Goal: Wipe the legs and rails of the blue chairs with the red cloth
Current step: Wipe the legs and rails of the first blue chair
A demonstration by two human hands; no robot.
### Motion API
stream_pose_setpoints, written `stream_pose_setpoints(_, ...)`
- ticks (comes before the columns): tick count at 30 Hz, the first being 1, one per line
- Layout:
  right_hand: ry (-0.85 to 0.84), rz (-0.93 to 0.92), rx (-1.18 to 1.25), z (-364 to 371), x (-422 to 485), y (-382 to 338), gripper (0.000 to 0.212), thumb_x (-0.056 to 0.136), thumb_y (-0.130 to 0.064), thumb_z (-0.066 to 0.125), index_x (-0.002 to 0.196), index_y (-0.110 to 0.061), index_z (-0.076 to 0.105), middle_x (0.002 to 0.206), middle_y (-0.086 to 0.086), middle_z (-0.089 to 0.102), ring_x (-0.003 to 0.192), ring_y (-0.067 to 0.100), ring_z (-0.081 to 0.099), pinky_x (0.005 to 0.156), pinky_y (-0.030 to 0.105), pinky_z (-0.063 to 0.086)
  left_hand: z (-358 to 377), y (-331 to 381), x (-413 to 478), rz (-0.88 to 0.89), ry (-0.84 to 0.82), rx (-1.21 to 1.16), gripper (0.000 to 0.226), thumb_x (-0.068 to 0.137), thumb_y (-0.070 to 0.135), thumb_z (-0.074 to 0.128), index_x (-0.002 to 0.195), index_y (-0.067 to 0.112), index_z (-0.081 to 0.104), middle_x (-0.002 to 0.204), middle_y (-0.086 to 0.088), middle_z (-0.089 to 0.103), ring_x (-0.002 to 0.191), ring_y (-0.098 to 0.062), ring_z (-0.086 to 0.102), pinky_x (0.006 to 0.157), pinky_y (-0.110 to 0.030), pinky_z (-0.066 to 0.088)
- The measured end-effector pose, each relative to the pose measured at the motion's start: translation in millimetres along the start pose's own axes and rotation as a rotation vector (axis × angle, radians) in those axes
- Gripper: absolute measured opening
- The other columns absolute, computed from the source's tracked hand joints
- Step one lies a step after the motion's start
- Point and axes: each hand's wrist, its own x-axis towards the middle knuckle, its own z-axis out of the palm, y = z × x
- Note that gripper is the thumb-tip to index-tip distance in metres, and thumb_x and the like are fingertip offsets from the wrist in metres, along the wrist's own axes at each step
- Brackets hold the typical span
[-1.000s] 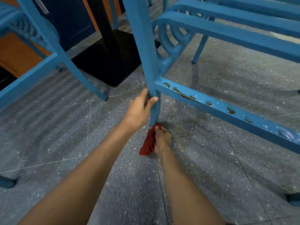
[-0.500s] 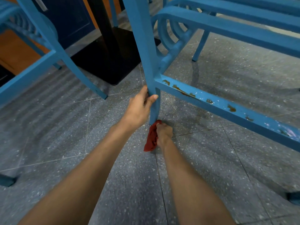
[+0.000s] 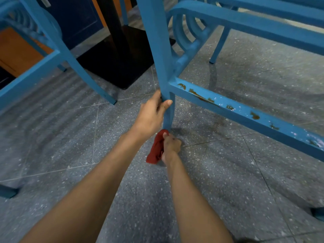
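A blue chair leg [image 3: 158, 55] rises in the middle of the view. From it a low blue rail [image 3: 245, 113] with brown stains and chipped paint runs to the right. My left hand [image 3: 152, 114] grips the leg just below the rail joint, thumb across its front. My right hand [image 3: 171, 146] holds the red cloth [image 3: 156, 151] at the foot of the leg, near the floor. The cloth hangs down to the left of the hand.
A second blue chair [image 3: 43, 55] stands at the left, one of its legs ending on the floor near the middle. A black table pedestal and base [image 3: 115, 55] sit behind. The floor [image 3: 70, 137] is grey speckled tile. More blue rails [image 3: 254, 25] cross the upper right.
My right hand with the cloth stays at the leg's foot, shifting only slightly. The left hand keeps its grip on the leg.
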Motion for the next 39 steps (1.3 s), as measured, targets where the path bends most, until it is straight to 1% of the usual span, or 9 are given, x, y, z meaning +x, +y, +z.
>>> stream_pose_setpoints(3,0.109,0.031,0.026,-8,-5,-16,0.027,0.09,-0.011,0.058,0.109,0.007,0.063,0.105,0.02,0.068,0.087,0.029,0.064,0.074,0.028,0.048,0,1,-1,-0.011,0.003,-0.005,0.034,0.099,0.024,0.047,0.133,0.02,0.046,0.117,0.013,0.06,0.111,-0.003,0.055,0.09,-0.023,0.048)
stream_pose_setpoints(6,0.145,0.03,0.109,-17,-11,-16,0.015,0.091,-0.012,0.051,0.096,-0.004,0.062,0.085,0.011,0.063,0.072,0.025,0.056,0.07,0.032,0.044,1,2,-2,-0.025,-0.003,-0.015,0.034,0.099,0.024,0.047,0.133,0.023,0.045,0.116,0.013,0.059,0.112,-0.004,0.054,0.09,-0.024,0.047)
stream_pose_setpoints(10,0.049,-0.024,0.083,-9,-8,-12,0.019,0.095,-0.019,0.053,0.107,-0.016,0.066,0.104,0.01,0.07,0.081,0.025,0.063,0.069,0.032,0.051,-1,1,-1,-0.036,-0.005,0.008,0.032,0.099,0.026,0.047,0.131,0.022,0.047,0.115,0.01,0.061,0.11,-0.007,0.057,0.089,-0.026,0.049)
stream_pose_setpoints(14,-0.077,0.024,0.042,-15,0,-21,0.026,0.096,-0.012,0.053,0.116,0.002,0.061,0.098,0.011,0.064,0.069,0.022,0.059,0.066,0.033,0.055,0,-1,0,-0.053,-0.004,0.014,0.034,0.099,0.028,0.047,0.132,0.022,0.046,0.122,0.006,0.062,0.117,-0.011,0.056,0.097,-0.038,0.049)
stream_pose_setpoints(17,-0.068,0.017,-0.047,-18,6,-19,0.021,0.091,-0.01,0.061,0.107,0.004,0.065,0.09,0.012,0.066,0.079,0.025,0.062,0.077,0.041,0.055,0,0,-1,-0.047,-0.002,0.008,0.035,0.099,0.026,0.047,0.134,0.022,0.045,0.125,0.005,0.061,0.12,-0.012,0.054,0.1,-0.039,0.047)
stream_pose_setpoints(23,-0.007,-0.052,-0.26,-13,13,-24,0.029,0.094,-0.011,0.054,0.119,0.002,0.061,0.115,0.017,0.065,0.082,0.021,0.056,0.072,0.027,0.048,0,3,-1,-0.048,-0.009,0.007,0.033,0.099,0.025,0.047,0.131,0.02,0.046,0.119,0.008,0.06,0.115,-0.01,0.055,0.095,-0.035,0.05)
stream_pose_setpoints(32,0.108,-0.265,-0.427,-10,23,-30,0.026,0.091,-0.005,0.054,0.111,0.009,0.064,0.11,0.023,0.067,0.101,0.033,0.066,0.072,0.025,0.047,2,2,-2,-0.055,0.01,-0.039,0.03,0.099,0.023,0.048,0.128,0.021,0.048,0.115,0.009,0.062,0.108,-0.005,0.056,0.096,-0.036,0.049)
stream_pose_setpoints(36,0.105,-0.374,-0.36,-14,23,-22,0.022,0.091,-0.007,0.056,0.108,-0.001,0.07,0.105,0.014,0.071,0.096,0.026,0.066,0.073,0.017,0.041,3,2,-2,-0.066,0.022,-0.009,0.026,0.099,0.026,0.047,0.124,0.02,0.05,0.114,0.001,0.065,0.103,-0.009,0.057,0.093,-0.041,0.051)
stream_pose_setpoints(39,0.048,-0.253,-0.133,-15,20,-14,0.021,0.093,-0.012,0.058,0.11,-0.007,0.069,0.105,0.01,0.07,0.088,0.021,0.064,0.079,0.026,0.05,2,4,-2,-0.074,0.02,-0.005,0.028,0.099,0.025,0.047,0.126,0.019,0.049,0.116,-0.001,0.064,0.103,-0.009,0.056,0.095,-0.041,0.05)
